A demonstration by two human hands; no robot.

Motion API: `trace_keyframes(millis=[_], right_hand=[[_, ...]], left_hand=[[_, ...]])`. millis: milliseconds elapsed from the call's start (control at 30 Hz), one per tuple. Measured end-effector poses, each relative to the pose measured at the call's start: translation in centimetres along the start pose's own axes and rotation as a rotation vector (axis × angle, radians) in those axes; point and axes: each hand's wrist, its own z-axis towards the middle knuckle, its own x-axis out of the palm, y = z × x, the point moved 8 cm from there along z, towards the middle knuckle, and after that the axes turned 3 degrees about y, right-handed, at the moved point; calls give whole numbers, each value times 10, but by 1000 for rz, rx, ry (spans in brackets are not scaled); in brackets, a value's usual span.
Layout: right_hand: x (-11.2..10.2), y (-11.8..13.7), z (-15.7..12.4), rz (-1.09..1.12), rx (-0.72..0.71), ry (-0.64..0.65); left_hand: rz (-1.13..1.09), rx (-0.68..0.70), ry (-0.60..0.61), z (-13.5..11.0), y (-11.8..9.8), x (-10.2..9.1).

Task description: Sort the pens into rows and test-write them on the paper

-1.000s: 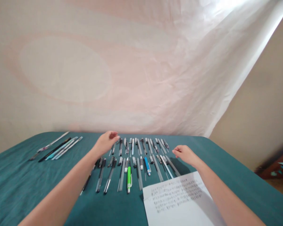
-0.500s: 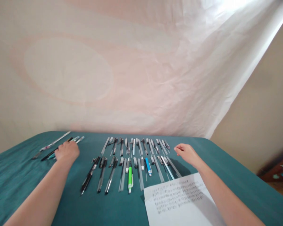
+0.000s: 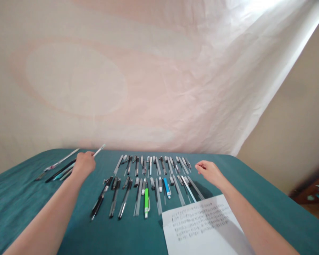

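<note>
My left hand [image 3: 84,165] is closed round a white pen [image 3: 99,149], whose pale end sticks out past the fingers to the upper right. Under and beside that hand lie a black pen [image 3: 60,171] and a light blue pen [image 3: 61,173], with a long clear-and-white pen [image 3: 65,159] further left. My right hand [image 3: 207,171] hovers at the right end of the back row with fingers curled together; whether anything is in them is hidden. Nearest to it is a clear pen [image 3: 188,163] in that row.
Two rows of disassembled pens, caps and barrels cover the middle of the green table [image 3: 90,233]. A green pen [image 3: 146,202] and a blue pen [image 3: 167,187] stand out in front. A handwritten paper sheet [image 3: 202,241] lies under my right forearm. A pale curtain [image 3: 149,88] hangs behind.
My left hand has lifted the white pen from the pile at the left and moved to the right with it. My right hand has barely moved.
</note>
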Motion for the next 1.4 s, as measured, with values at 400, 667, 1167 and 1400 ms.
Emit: trace_keyframes(millis=[400,667,1167,1400], right_hand=[[35,57,-24,683,67,255],[45,83,-39,371,-57,352],[62,108,-55,420,-134,429],[66,105,-52,678,-31,396]], left_hand=[[-663,637,557,-164,-229,65],[-816,582,661,-189,-230,79],[-977,418,769,-198,-235,78],[-1169,290,874,-203,-237,81]])
